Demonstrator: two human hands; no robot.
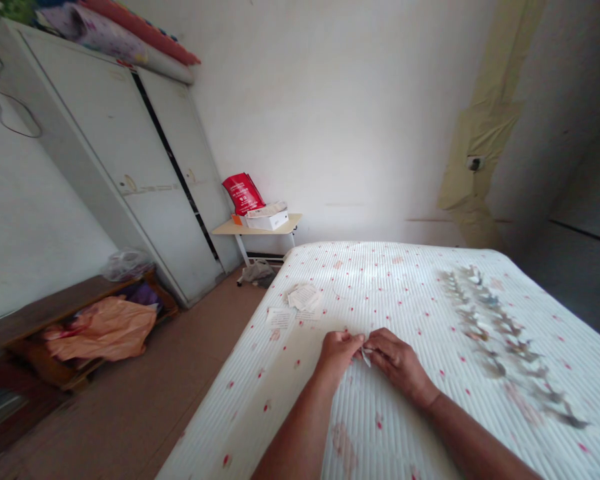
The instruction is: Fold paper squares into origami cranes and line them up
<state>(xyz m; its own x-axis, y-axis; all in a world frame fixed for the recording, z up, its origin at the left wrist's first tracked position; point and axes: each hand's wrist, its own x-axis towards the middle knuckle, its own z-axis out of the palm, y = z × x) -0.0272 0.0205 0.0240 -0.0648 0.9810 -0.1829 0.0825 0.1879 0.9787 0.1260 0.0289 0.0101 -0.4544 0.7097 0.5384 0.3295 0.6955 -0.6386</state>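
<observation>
A small folded piece of printed-looking paper (367,359) is pinched between my two hands over the middle of the bed. My left hand (339,350) closes its thumb and fingers on the paper's left side. From the right, my right hand (399,363) grips it with bent fingers, which hide much of its shape. Beyond my left hand lies a loose stack of printed paper sheets (305,297), with single sheets (279,319) spread beside it. Over to the right, several small folded paper figures (510,333), pointed and bird-like, stand in long rows.
The bed (380,287) has a white ribbed cover with red dots. Behind it to the left, a small table (220,228) bears a red bag (243,193) and a white box (269,221). A grey cabinet (105,133) and a low wooden bench (55,300) stand at the left.
</observation>
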